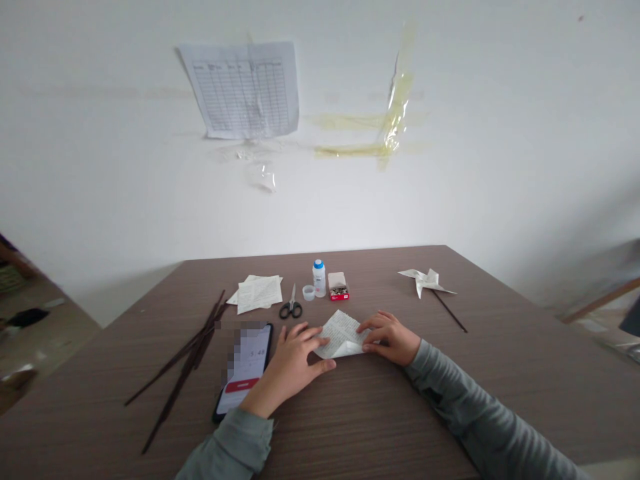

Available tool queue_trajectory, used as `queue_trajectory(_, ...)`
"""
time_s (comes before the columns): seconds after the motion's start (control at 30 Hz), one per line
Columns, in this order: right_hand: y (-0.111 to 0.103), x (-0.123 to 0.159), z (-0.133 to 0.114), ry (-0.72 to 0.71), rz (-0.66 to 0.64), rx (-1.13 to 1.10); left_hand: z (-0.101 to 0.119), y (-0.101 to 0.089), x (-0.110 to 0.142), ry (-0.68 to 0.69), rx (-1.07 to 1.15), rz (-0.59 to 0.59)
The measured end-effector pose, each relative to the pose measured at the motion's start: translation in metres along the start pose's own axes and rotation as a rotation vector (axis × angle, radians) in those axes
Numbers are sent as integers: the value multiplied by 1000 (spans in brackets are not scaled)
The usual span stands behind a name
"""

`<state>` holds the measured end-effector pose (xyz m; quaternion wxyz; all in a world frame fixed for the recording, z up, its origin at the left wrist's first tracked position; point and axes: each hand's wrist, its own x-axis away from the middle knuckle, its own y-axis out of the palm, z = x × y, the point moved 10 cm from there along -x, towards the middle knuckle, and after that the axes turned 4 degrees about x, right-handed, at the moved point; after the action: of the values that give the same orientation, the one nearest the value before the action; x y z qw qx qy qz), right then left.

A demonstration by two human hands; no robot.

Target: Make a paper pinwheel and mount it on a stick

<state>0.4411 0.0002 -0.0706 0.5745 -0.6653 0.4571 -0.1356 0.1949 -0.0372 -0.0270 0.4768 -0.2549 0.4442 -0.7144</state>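
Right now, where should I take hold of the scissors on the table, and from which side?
Grip the black finger loops of the scissors from the near side with the left hand: the scissors lie flat, blades pointing away, loops closest.

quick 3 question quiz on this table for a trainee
1. True or false: the right hand is touching the folded printed paper.
2. Which is nearer the left hand: the scissors or the paper pinwheel?
3. What colour is the cap of the bottle behind the scissors?

Key: 1. true; 2. the scissors; 3. blue
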Motion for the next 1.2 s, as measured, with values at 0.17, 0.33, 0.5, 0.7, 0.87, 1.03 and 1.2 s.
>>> queue_trajectory(0.17,2,0,-2,5,38,32,0,-3,-1,12,2,84)
queue_trajectory(0.33,6,0,1,37,14,11,-7,-3,-5,15,19,144)
queue_trajectory(0.5,-10,1,-2,42,60,60,-10,-2,-8,28,24,163)
queue_trajectory(0.7,-32,2,-8,55,106,80,-5,-7,-5,21,55,182)
queue_trajectory(0.87,-31,0,1,137,142,73,-2,-14,-4,25,59,208)
queue_trajectory(1.03,-28,-1,0,172,198,64,-2,-13,-6,9,69,237)
queue_trajectory(1.2,-30,0,-13,144,180,151,3,-8,-8,16,36,220)
